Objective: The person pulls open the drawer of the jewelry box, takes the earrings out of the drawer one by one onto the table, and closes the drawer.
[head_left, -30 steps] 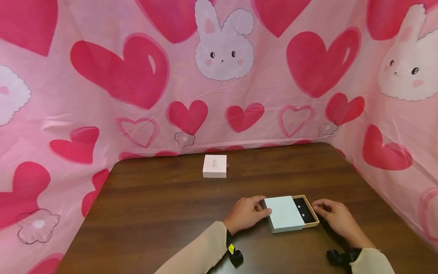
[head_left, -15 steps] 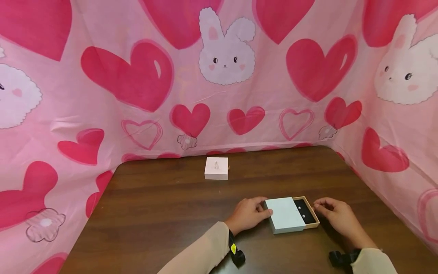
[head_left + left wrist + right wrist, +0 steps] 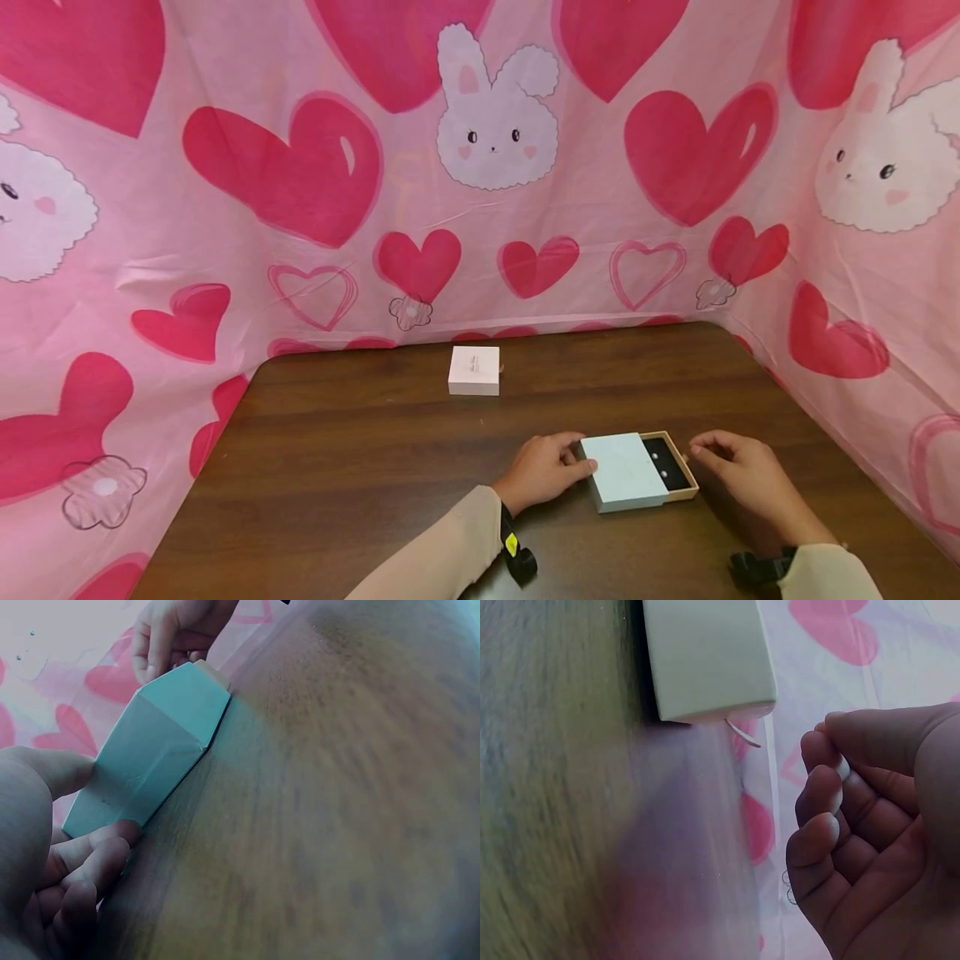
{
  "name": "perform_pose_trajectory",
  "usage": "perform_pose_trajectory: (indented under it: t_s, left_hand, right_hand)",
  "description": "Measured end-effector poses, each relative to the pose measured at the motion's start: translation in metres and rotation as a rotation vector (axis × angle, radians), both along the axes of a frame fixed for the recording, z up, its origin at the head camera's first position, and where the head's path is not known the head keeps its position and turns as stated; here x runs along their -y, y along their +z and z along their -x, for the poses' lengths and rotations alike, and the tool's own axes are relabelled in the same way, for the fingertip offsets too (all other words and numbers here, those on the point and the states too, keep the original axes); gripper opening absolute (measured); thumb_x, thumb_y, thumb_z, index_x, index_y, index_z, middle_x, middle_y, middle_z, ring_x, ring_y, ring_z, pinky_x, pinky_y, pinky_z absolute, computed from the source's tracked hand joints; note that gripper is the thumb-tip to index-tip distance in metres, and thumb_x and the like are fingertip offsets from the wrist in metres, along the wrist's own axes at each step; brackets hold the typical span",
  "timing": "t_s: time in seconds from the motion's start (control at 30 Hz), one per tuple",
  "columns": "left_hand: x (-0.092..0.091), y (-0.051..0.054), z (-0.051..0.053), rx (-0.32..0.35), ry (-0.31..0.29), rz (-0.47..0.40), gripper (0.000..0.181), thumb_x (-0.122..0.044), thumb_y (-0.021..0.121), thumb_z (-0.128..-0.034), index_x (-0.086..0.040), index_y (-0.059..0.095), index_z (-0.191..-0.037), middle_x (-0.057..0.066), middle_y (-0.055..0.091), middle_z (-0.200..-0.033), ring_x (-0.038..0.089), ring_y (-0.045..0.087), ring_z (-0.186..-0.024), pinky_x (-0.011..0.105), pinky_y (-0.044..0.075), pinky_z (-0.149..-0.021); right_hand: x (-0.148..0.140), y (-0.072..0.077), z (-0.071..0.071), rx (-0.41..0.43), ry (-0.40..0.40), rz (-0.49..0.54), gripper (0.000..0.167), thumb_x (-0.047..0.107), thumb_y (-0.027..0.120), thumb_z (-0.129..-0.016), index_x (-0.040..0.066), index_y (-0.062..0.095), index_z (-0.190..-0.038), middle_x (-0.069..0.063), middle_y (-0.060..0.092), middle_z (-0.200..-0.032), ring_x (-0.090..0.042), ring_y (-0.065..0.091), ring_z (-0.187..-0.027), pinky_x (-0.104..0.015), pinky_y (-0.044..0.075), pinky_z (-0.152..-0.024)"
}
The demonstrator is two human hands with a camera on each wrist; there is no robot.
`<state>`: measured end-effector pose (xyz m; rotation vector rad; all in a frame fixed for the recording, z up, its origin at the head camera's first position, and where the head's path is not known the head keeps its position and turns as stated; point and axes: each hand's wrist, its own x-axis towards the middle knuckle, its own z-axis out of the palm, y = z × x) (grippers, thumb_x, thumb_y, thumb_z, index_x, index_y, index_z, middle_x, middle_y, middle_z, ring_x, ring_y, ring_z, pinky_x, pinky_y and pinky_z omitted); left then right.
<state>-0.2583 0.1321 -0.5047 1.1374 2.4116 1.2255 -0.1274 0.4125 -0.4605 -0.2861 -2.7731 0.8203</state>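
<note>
A pale blue drawer-style jewellery box lies on the table, its tan inner tray pulled partway out to the right. On the tray's black insert sit two small pale, shiny beads, perhaps earrings. My left hand holds the sleeve's left end between thumb and fingers, as the left wrist view also shows. Just off the tray's right end is my right hand, fingers loosely curled with nothing held. In the right wrist view a thin ribbon pull sticks out from the tray end, apart from the fingertips.
A smaller white box with faint lettering stands farther back on the brown wooden table. Pink heart-and-rabbit cloth hangs round the table's back and sides. Each wrist wears a black strap.
My right hand has drawn slightly right, away from the tray's end. The left hand stays on the sleeve, and the tray is out about as far as before. The head view has shifted a little.
</note>
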Motion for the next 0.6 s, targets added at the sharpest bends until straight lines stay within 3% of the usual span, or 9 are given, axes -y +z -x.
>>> perform_pose_trajectory:
  t_s: [0.33,0.6]
  left_hand:
    - [0.0,-0.001,0.0,0.019,0.003,0.023,0.052,-0.05,0.065,-0.0901,-0.015,0.063,-0.129,-0.02,0.058,-0.067,-0.001,0.052,-0.058,0.021,0.042,-0.059]
    - [-0.002,0.0,0.0,-0.015,0.007,0.027,0.052,-0.049,0.065,-0.0905,-0.015,0.063,-0.128,-0.022,0.057,-0.066,-0.002,0.051,-0.058,0.019,0.041,-0.059]
  right_hand:
    - [0.006,0.007,0.002,-0.006,0.037,-0.035,0.012,0.025,0.067,-0.093,0.014,0.071,-0.096,-0.002,0.069,-0.091,-0.024,0.06,-0.086,-0.045,0.046,-0.075]
    - [0.008,0.013,0.006,-0.008,0.063,-0.059,0.01,0.023,0.068,-0.092,0.014,0.072,-0.096,0.0,0.068,-0.088,-0.022,0.058,-0.082,-0.043,0.046,-0.073]
